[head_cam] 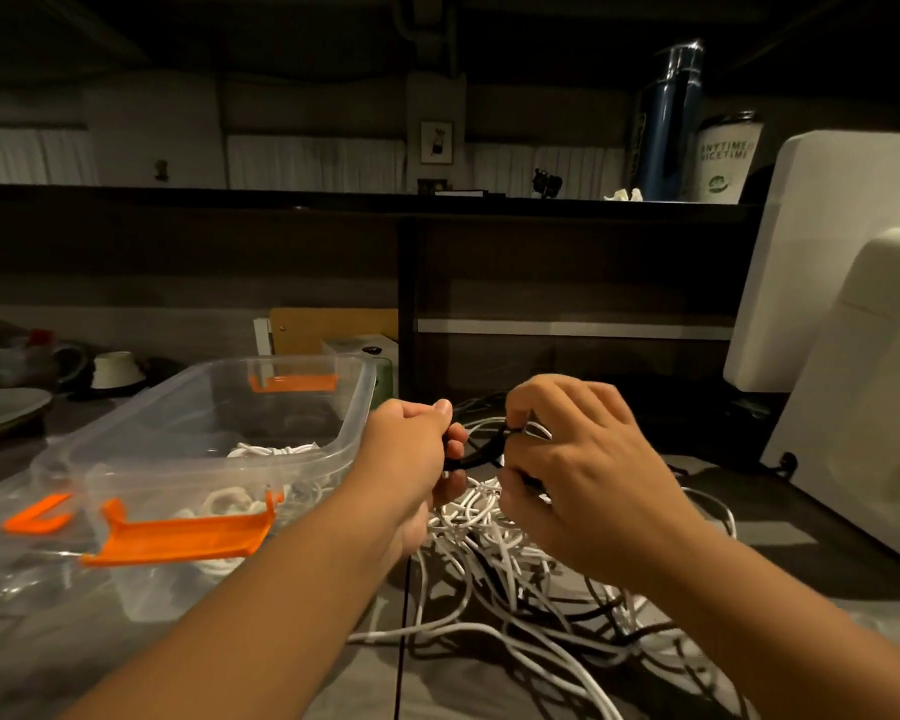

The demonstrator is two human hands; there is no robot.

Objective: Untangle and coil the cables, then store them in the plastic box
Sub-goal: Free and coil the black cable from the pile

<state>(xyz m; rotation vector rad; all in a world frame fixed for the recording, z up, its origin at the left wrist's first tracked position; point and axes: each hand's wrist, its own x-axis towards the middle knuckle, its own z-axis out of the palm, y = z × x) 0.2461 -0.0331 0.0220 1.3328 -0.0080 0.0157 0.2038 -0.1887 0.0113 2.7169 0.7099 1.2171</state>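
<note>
Curled fingers of the left hand (417, 449) and right hand (588, 475) pinch the black cable (476, 458), which runs left to right between them above the white tangle (510, 579); the plastic box (281, 360), toward the tabletop's left edge, is nearer the left hand.

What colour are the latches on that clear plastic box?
Bright orange latches; the head view shows them best.
</note>
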